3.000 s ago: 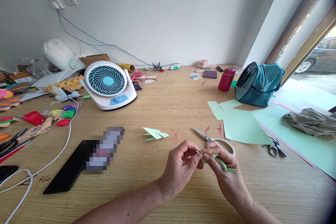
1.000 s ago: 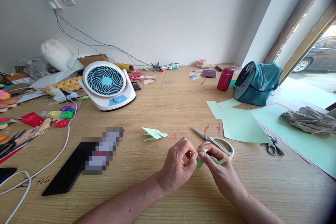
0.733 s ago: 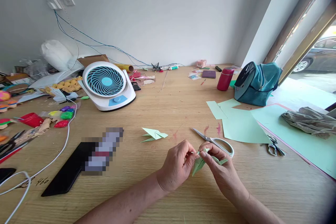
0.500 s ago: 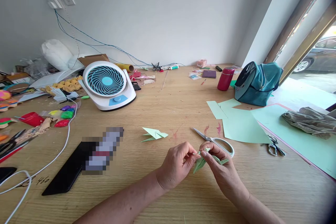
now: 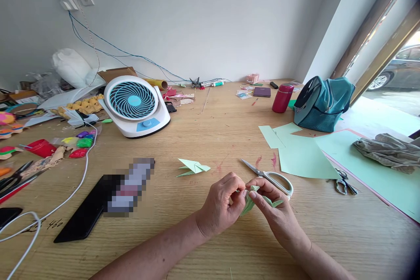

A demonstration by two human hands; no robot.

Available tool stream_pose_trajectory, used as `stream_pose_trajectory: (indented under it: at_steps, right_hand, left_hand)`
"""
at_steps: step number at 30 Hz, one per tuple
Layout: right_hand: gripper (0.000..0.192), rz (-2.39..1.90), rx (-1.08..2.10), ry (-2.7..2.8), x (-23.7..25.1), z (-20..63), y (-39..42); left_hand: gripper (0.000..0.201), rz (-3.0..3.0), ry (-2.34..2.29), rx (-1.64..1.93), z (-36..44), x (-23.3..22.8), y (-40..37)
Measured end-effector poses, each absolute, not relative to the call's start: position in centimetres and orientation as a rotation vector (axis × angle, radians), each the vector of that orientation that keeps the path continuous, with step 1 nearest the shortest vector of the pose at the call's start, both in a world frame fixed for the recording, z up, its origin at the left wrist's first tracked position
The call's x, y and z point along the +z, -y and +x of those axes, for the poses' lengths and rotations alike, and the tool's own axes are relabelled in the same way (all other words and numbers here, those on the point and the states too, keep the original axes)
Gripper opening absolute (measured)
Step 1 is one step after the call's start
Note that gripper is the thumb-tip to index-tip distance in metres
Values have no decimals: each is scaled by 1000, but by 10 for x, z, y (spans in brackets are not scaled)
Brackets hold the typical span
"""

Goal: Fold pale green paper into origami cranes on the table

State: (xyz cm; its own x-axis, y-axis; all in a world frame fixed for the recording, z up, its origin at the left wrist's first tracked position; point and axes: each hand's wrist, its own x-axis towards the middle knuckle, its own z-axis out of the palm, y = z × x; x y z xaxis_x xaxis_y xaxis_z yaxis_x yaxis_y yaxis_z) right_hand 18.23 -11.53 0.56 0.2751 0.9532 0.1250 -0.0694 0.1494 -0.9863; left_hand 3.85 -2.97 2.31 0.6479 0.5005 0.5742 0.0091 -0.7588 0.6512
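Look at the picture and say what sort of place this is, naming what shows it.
Probably a craft workroom. Both hands, left hand and right hand, pinch a folded green paper piece over a wooden table strewn with green paper sheets, scissors and modelling clay.

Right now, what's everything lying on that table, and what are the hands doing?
folded paper piece: one, light green, pinched between both hands
finished paper figure: one, light green, table centre
scissors: one, white handles, just behind the hands
small scissors: one, metal, right
paper sheets: several, light green, right
fan: one, white and blue, left rear
flask: one, red, rear
bag: one, teal, right rear
cloth: one, grey, far right
clay lumps: several, mixed colours, left
table: one, wood
left hand: one, gripping the paper
right hand: one, gripping the paper
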Motion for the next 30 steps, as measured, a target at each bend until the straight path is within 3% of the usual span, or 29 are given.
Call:
stream_pose_trajectory:
  at_steps: [8, 16, 30]
  right_hand:
    - [22, -1187, 935, 974, 4, 183, 114]
    - [17, -1232, 855, 1085, 3, 183, 113]
    - [26, -1170, 868, 858, 8, 186, 111]
  left_hand:
    - [5, 2172, -494, 1017, 38, 21, 30]
    - [13, 2214, -455, 1086, 39, 22, 30]
    - [13, 2020, -571, 1057, 43, 21, 27]
